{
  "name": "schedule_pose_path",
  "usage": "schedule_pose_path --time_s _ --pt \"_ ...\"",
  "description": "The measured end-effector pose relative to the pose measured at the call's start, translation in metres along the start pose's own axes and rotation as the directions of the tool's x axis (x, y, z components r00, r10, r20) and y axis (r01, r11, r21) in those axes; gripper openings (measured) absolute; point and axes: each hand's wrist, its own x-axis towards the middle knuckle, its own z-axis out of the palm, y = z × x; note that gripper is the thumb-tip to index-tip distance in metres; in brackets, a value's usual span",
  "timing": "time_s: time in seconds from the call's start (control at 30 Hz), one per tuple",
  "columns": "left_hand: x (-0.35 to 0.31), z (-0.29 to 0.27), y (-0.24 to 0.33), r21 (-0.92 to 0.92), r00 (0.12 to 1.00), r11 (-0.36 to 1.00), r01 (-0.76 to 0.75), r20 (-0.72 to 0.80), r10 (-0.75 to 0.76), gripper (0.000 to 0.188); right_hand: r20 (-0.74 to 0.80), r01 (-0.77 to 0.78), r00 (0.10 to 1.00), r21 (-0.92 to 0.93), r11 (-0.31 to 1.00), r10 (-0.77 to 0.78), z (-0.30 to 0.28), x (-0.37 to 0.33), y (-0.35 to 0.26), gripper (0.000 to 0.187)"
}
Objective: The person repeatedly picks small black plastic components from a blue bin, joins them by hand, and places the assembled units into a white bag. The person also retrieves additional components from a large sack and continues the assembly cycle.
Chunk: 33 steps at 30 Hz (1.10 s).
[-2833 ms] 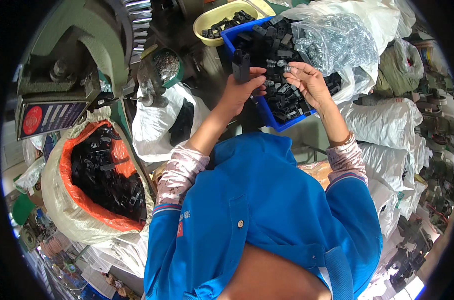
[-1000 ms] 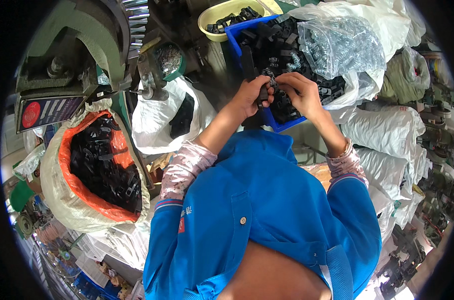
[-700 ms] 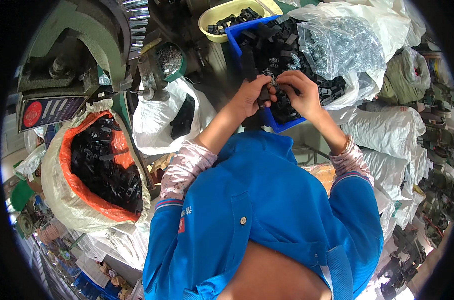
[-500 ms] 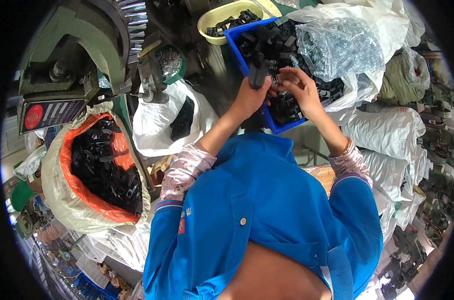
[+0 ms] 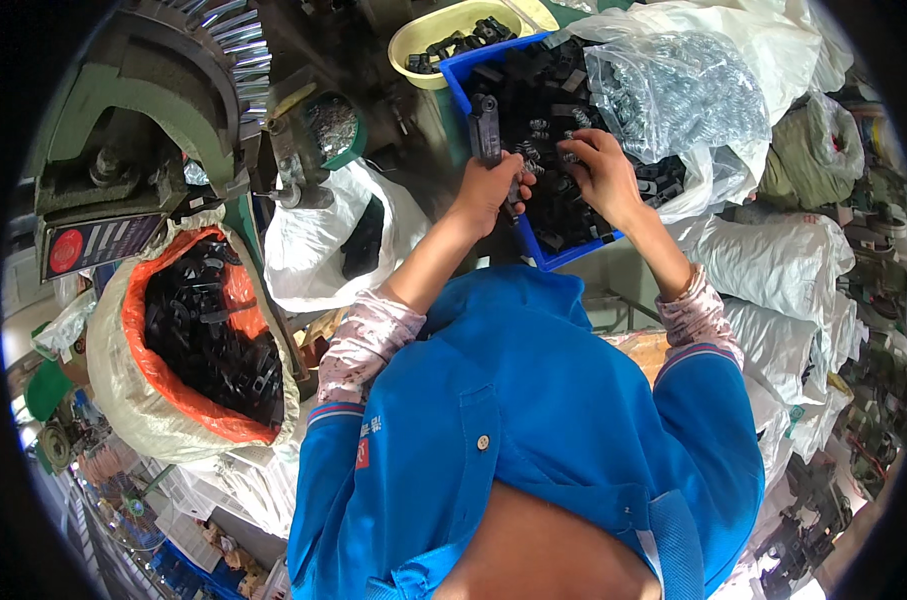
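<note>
Left hand (image 5: 491,186) grips black part (image 5: 486,128) upright; right hand (image 5: 601,172) beside, in blue bin (image 5: 563,255).

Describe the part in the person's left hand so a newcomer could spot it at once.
Start at the blue bin full of black parts at the top centre. Over its left wall, the left hand grips a long black part by its lower end. It alone stands upright above the heap, while the others lie loose in the bin.

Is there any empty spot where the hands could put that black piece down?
Hardly any. The blue bin is heaped with black parts, and bags crowd its right. The left hand holds the black piece. A narrow dark gap shows between the bin and the white bag.
</note>
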Motion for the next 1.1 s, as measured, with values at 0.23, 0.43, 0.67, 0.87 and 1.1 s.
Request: schedule_pose_path --time_s 0.23,0.43,0.67,0.87,1.1 --pt "-0.014 -0.001 0.007 -0.052 1.000 0.998 -0.024 0.012 0.025 0.024 0.268 -0.344 0.936 0.557 0.756 0.228 0.012 0.024 -0.037 0.020" --pt "-0.047 -0.037 0.018 -0.681 0.983 0.728 -0.087 0.060 0.173 0.030 0.385 -0.432 0.901 0.768 0.473 0.197 0.011 0.054 -0.051 0.021" --pt "-0.078 -0.079 0.007 -0.791 0.929 0.531 -0.305 -0.126 0.347 0.018 0.448 -0.274 0.881 0.747 0.606 -0.154 0.036 0.080 -0.109 0.020" --pt "-0.118 -0.082 0.013 -0.709 0.854 0.480 -0.516 -0.382 0.354 0.022 0.364 0.103 0.810 0.683 0.723 -0.460 0.062 0.109 -0.146 0.014" --pt "-0.154 -0.112 0.015 -0.560 0.823 0.603 -0.568 -0.381 0.421 0.024 0.112 0.560 0.595 0.653 0.511 -0.796 0.100 0.117 -0.173 0.018"
